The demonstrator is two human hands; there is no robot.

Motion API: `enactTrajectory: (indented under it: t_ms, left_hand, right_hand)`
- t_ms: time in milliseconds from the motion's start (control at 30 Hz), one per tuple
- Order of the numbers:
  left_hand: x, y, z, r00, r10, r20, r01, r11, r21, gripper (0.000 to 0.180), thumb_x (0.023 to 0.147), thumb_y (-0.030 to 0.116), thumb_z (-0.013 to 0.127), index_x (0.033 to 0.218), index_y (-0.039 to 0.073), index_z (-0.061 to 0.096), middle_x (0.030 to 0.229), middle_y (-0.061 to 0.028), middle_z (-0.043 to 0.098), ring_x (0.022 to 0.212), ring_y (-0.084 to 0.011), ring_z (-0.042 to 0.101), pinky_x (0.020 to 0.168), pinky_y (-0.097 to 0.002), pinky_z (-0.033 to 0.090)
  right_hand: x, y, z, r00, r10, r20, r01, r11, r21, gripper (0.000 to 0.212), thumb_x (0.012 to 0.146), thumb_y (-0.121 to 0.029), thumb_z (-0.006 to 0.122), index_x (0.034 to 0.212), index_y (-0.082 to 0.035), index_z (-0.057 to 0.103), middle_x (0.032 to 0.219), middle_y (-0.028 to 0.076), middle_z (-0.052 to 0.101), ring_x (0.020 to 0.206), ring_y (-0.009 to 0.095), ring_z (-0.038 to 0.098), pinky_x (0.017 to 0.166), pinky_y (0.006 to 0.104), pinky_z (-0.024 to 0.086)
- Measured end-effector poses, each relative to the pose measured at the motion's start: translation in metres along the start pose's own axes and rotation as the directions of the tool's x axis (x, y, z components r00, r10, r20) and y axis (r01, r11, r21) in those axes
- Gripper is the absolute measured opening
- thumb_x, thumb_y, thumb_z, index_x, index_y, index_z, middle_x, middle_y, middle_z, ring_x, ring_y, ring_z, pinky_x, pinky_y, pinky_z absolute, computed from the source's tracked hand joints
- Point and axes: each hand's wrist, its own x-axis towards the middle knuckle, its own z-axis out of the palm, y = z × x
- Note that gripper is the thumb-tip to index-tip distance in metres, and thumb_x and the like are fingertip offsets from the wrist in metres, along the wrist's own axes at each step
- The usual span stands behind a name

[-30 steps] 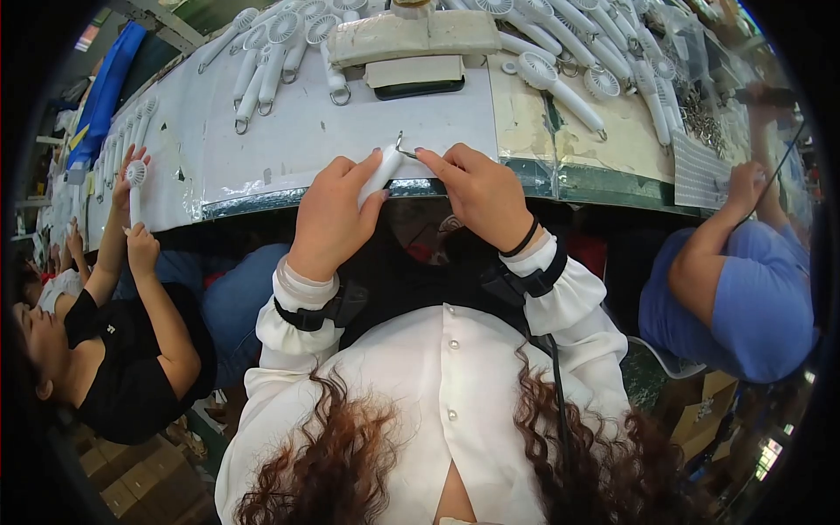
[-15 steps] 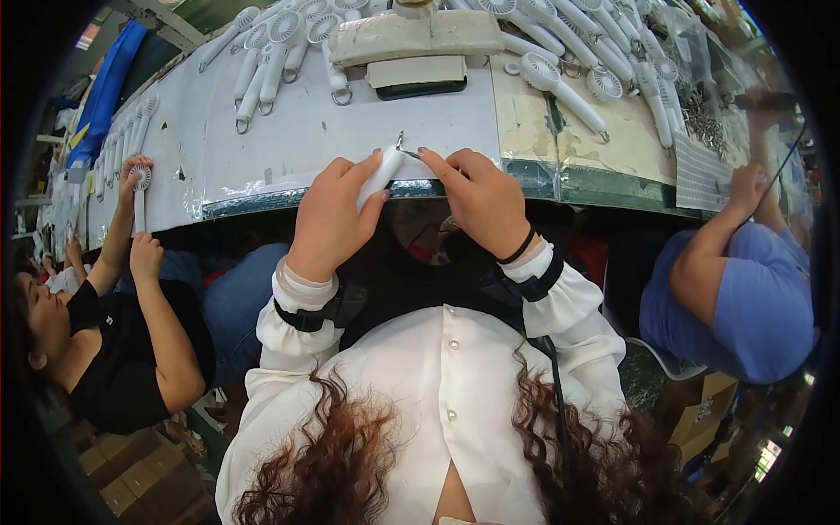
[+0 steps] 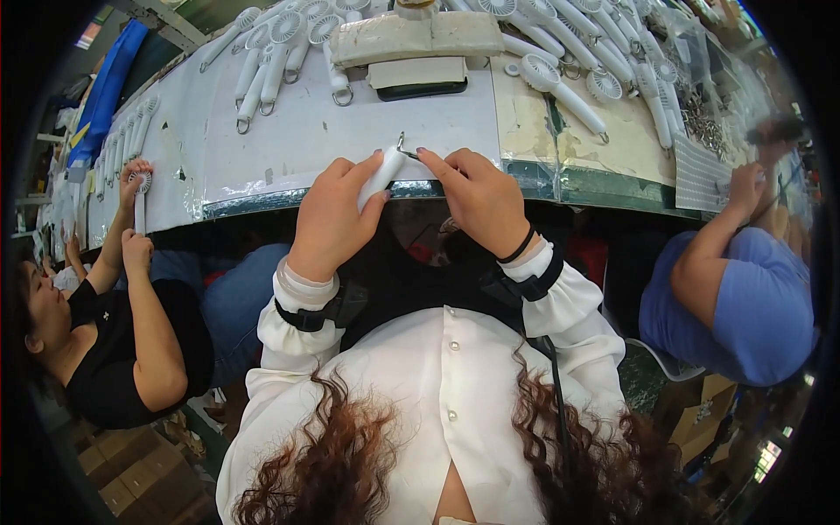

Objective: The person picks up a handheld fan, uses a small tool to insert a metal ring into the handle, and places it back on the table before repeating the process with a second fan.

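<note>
My left hand (image 3: pixel 334 214) is closed round the white handle (image 3: pixel 381 182) of what looks like a small handheld fan, tilted with its end up over the table's front edge. A thin metal hook (image 3: pixel 402 140) sticks up from that end. My right hand (image 3: pixel 486 194) pinches a small, dark metal piece (image 3: pixel 409 155) between thumb and forefinger, right against the end of the handle. Exactly how the piece meets the hook is too small to tell. The other end of the handle is hidden by my left hand.
Several white handheld fans (image 3: pixel 284 35) lie at the back left, more (image 3: pixel 569 101) at the back right. A padded rest (image 3: pixel 416 39) stands at the back middle. Co-workers sit on both sides; the left one's hand (image 3: pixel 137 171) holds a fan. Metal hooks (image 3: pixel 700 122) are heaped far right.
My hands and the handle stay almost where they were. The co-worker on the left has shifted their arms slightly, and the one on the right has moved a hand.
</note>
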Motion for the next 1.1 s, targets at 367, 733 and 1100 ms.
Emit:
enactTrajectory:
  t_ms: [367,733,1100]
  left_hand:
    - [0.000,-0.001,0.000,1.000,-0.006,0.013,0.006,1.000,-0.003,0.047,0.084,0.013,0.070,0.129,0.010,0.061,0.087,-0.0111,0.056,0.072,-0.0267,0.058,0.067,-0.0342,0.047]
    - [0.003,0.003,-0.002,0.999,-0.028,0.046,0.027,1.000,0.013,0.047,0.081,0.013,0.072,0.127,0.009,0.062,0.091,-0.0145,0.059,0.082,-0.0329,0.060,0.072,-0.0395,0.050]
    - [-0.003,0.004,0.002,0.998,-0.050,0.029,0.050,0.999,-0.003,0.046,0.081,0.013,0.071,0.126,0.008,0.062,0.090,-0.0144,0.059,0.082,-0.0333,0.060,0.071,-0.0391,0.050]
  right_hand:
    - [0.003,0.008,0.001,0.999,-0.003,0.050,-0.001,0.998,0.066,0.048,0.081,0.001,0.064,0.125,-0.018,0.063,0.083,0.004,0.058,0.068,0.024,0.061,0.058,0.0337,0.050]
    - [0.002,0.003,-0.001,0.996,0.013,0.092,-0.013,1.000,0.001,0.047,0.082,0.000,0.061,0.126,-0.018,0.062,0.082,0.005,0.056,0.068,0.024,0.060,0.056,0.0338,0.050]
    - [-0.004,-0.005,-0.002,0.999,-0.044,0.027,0.047,0.994,-0.100,0.051,0.079,-0.001,0.061,0.127,-0.018,0.061,0.082,0.005,0.055,0.068,0.024,0.060,0.056,0.0332,0.050]
